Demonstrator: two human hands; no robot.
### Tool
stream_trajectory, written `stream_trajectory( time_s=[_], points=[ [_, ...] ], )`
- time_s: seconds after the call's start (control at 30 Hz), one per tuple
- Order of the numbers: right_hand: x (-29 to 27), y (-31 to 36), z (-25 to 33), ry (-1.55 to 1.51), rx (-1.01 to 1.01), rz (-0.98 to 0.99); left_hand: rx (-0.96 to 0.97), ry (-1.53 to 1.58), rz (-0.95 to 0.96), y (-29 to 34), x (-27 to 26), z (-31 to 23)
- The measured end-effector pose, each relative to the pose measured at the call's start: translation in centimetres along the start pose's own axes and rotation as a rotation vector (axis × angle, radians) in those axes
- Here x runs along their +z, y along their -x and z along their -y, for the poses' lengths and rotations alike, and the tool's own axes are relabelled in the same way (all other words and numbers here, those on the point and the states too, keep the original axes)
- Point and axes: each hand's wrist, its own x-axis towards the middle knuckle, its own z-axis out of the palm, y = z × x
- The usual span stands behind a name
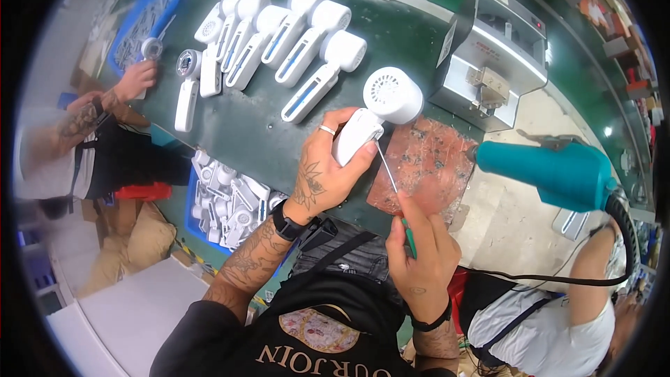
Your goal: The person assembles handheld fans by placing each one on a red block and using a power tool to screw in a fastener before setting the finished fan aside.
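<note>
My left hand (326,167) is wrapped round the handle of a white handheld fan-like appliance (392,95), whose round slotted head points away from me. In my right hand (423,248) is a screwdriver (388,171) with a green handle and a thin metal shaft. Its tip touches the appliance's handle, or lies very close to it, just below the head and near my left thumb. Several similar white appliances (304,35) lie in a row on the dark green table (258,143), most showing a blue strip along the handle.
A reddish mat (422,167) lies under my work. Beyond it stands a grey machine (492,56); a teal corded power tool (541,171) is at right. Blue bins (192,202) (143,28) hold parts. A co-worker's hand (137,80) works at left; another person (544,328) sits at right.
</note>
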Motion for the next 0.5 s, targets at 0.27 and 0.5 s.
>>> stream_trajectory(
  time_s=[0.27,0.5],
  points=[
    [0.09,0.13,-0.17,0.0,0.005,-0.012,0.02,0.04,-0.04,-0.03,0.38,0.33],
    [-0.05,0.12,-0.11,-0.002,0.006,0.002,0.015,0.02,-0.021,-0.04,0.19,0.18]
  ],
)
